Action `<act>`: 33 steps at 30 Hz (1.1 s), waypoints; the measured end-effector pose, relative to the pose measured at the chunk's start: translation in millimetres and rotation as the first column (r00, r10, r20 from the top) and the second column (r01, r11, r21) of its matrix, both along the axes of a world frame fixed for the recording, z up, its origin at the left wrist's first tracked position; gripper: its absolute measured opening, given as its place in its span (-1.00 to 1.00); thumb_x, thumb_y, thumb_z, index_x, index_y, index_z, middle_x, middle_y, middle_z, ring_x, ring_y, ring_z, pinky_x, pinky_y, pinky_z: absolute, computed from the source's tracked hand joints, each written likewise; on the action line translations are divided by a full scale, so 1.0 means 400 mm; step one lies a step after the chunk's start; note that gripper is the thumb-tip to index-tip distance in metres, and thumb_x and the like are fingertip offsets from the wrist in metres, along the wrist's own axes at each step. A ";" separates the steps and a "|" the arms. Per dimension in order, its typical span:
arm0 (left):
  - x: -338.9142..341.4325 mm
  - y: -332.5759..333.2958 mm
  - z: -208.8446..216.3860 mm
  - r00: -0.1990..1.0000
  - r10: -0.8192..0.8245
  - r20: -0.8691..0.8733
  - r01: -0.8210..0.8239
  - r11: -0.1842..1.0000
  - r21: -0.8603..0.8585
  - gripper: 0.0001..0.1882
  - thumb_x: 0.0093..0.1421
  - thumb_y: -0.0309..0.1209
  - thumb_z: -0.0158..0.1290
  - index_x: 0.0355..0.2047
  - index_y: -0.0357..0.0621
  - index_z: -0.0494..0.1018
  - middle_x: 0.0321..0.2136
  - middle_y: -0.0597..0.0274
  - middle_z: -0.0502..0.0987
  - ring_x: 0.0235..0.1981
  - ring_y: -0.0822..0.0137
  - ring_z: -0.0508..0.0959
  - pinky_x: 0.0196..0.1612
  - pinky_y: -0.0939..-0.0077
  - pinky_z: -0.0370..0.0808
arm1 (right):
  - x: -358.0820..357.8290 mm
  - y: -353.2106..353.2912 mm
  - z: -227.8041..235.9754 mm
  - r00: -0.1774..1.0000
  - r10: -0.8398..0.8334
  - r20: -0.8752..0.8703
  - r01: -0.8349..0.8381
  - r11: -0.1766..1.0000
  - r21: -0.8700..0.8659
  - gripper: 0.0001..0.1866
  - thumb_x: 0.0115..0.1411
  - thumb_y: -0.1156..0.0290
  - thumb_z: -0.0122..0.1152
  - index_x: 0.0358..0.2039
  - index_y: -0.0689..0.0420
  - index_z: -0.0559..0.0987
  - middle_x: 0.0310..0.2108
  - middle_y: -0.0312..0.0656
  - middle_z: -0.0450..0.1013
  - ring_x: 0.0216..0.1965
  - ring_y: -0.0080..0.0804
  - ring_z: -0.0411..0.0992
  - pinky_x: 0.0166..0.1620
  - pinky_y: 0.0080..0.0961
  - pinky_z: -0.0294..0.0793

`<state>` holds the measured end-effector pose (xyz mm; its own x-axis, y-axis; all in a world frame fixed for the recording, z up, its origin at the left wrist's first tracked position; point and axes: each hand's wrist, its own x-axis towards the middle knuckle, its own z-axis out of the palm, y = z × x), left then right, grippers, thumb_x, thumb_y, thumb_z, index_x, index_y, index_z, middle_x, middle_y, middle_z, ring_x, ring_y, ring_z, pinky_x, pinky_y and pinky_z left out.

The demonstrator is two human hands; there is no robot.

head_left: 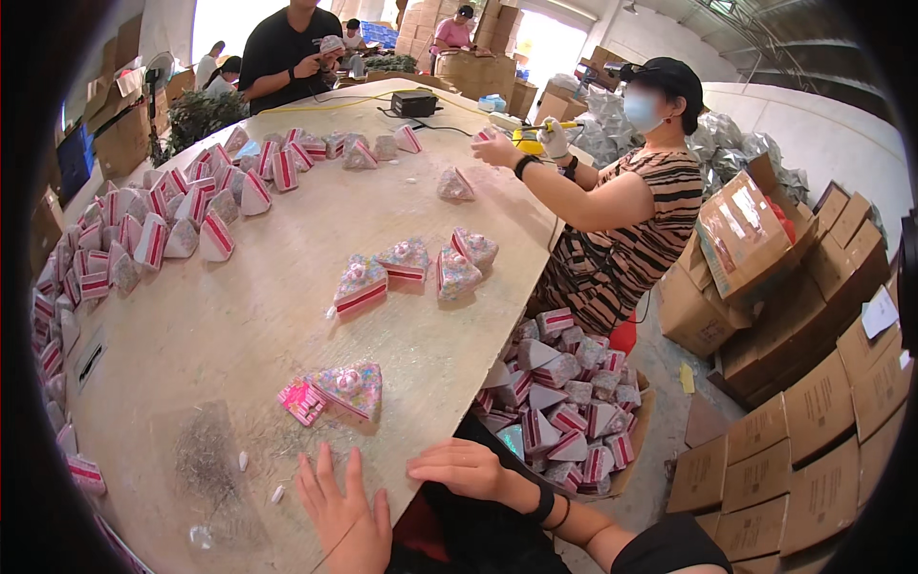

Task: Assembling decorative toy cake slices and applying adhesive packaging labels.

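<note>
My left hand (pixel 346 517) lies on the tabletop with its fingers spread and nothing in them. At the table's near right edge rests my right hand (pixel 467 469), its fingers stretched out loosely and holding nothing. Just beyond my left hand is a toy cake slice (pixel 356 390) with a sprinkled top and a swirl on it. A pink printed tag (pixel 303 402) lies against its left side. Beside my left hand are a pile of thin pins (pixel 206 457) on a clear plastic sheet and small white pieces (pixel 277 495).
More sprinkled cake slices (pixel 361 287) stand mid-table; many others (pixel 153 239) line the far left edge. A box of slices (pixel 574 402) stands beside the table at right. A co-worker (pixel 622 191) holds a slice and a yellow tool. Cartons (pixel 813 450) stack at right.
</note>
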<state>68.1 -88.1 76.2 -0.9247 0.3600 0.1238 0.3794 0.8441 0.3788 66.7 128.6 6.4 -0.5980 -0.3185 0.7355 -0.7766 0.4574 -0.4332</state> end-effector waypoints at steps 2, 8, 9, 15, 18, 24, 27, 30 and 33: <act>0.000 0.004 -0.001 1.000 0.008 0.014 -0.008 1.000 -0.003 -0.41 0.22 -0.31 0.06 0.25 -0.14 0.23 0.31 -0.11 0.11 0.32 -0.21 0.07 0.30 -0.15 0.07 | -0.012 -0.028 0.016 0.994 -0.051 0.098 0.059 0.995 -0.082 -0.68 0.02 0.67 0.30 -0.16 0.24 0.64 -0.25 -0.11 0.60 -0.26 -0.22 0.59 -0.17 -0.42 0.58; -0.026 0.026 0.008 0.994 0.065 -0.085 -0.054 0.990 0.133 -0.50 0.24 -0.38 0.03 0.18 -0.23 0.30 0.21 -0.13 0.26 0.25 -0.20 0.20 0.26 -0.07 0.15 | -0.061 -0.110 0.082 0.887 0.129 0.443 -0.014 0.968 -0.252 -0.74 0.17 0.58 0.27 -0.10 0.25 0.59 -0.28 -0.13 0.58 -0.22 -0.30 0.59 -0.19 -0.46 0.57; -0.028 0.029 0.024 0.991 0.054 -0.121 -0.019 0.961 0.276 -0.56 0.25 -0.43 0.02 0.14 -0.25 0.34 0.13 -0.13 0.35 0.17 -0.17 0.30 0.20 -0.01 0.24 | -0.070 -0.120 0.103 0.809 0.219 0.545 0.020 0.917 -0.398 -0.75 0.20 0.57 0.26 -0.09 0.26 0.58 -0.27 -0.13 0.58 -0.21 -0.33 0.59 -0.18 -0.47 0.57; -0.032 0.044 0.037 0.916 0.235 -0.324 -0.023 0.840 0.542 -0.75 0.20 -0.62 0.09 -0.09 -0.29 0.51 -0.26 -0.04 0.56 -0.24 0.00 0.57 -0.16 0.24 0.50 | -0.101 -0.163 0.097 0.871 0.309 0.383 -0.076 0.854 -0.515 -0.72 0.23 0.59 0.23 -0.04 0.26 0.50 -0.30 -0.15 0.56 -0.30 -0.46 0.57 -0.23 -0.53 0.57; -0.026 0.036 0.029 0.919 0.245 -0.310 -0.022 0.815 0.578 -0.81 0.18 -0.62 0.15 -0.17 -0.29 0.54 -0.32 -0.01 0.56 -0.29 0.04 0.57 -0.20 0.26 0.49 | -0.092 -0.158 0.069 0.798 0.401 0.451 -0.012 0.758 -0.653 -0.62 0.26 0.58 0.21 0.09 0.20 0.41 -0.37 -0.24 0.51 -0.40 -0.64 0.44 -0.36 -0.67 0.47; -0.018 0.035 0.025 0.932 0.259 -0.253 -0.068 0.812 0.580 -0.88 0.17 -0.60 0.17 -0.27 -0.28 0.54 -0.36 0.02 0.57 -0.32 0.05 0.57 -0.23 0.24 0.48 | -0.088 -0.153 0.058 0.775 0.438 0.454 -0.021 0.737 -0.675 -0.64 0.26 0.60 0.20 0.07 0.19 0.44 -0.36 -0.22 0.52 -0.39 -0.65 0.44 -0.38 -0.69 0.39; -0.017 0.026 -0.014 0.966 0.211 -0.151 -0.090 0.818 0.569 -0.64 0.19 -0.67 -0.02 0.03 -0.31 0.40 -0.21 -0.07 0.51 -0.16 0.04 0.53 -0.06 0.22 0.43 | -0.092 -0.151 0.059 0.756 0.445 0.480 -0.018 0.747 -0.664 -0.65 0.26 0.60 0.19 0.06 0.20 0.44 -0.36 -0.21 0.53 -0.39 -0.63 0.45 -0.36 -0.68 0.42; -0.025 0.048 -0.006 0.892 0.358 -0.275 -0.113 0.767 0.631 -0.80 0.18 -0.65 0.07 -0.16 -0.33 0.47 -0.44 0.09 0.50 -0.40 0.21 0.52 -0.28 0.34 0.42 | -0.098 -0.151 0.054 0.730 0.469 0.497 -0.015 0.738 -0.674 -0.66 0.26 0.60 0.19 0.05 0.21 0.45 -0.36 -0.21 0.53 -0.38 -0.60 0.46 -0.33 -0.65 0.47; -0.022 0.054 -0.009 0.917 0.333 -0.221 -0.123 0.761 0.637 -0.76 0.19 -0.66 0.05 -0.11 -0.32 0.46 -0.37 0.08 0.51 -0.34 0.24 0.53 -0.22 0.33 0.44 | -0.097 -0.143 0.049 0.718 0.491 0.493 -0.014 0.719 -0.695 -0.69 0.26 0.59 0.19 0.02 0.24 0.46 -0.34 -0.20 0.53 -0.35 -0.57 0.49 -0.29 -0.61 0.51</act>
<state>59.3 -66.6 72.7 -0.8446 -0.1030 0.5253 0.3885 0.5573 0.7338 27.8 71.3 26.1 -0.9365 -0.1609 0.3115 -0.2630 -0.2651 -0.9276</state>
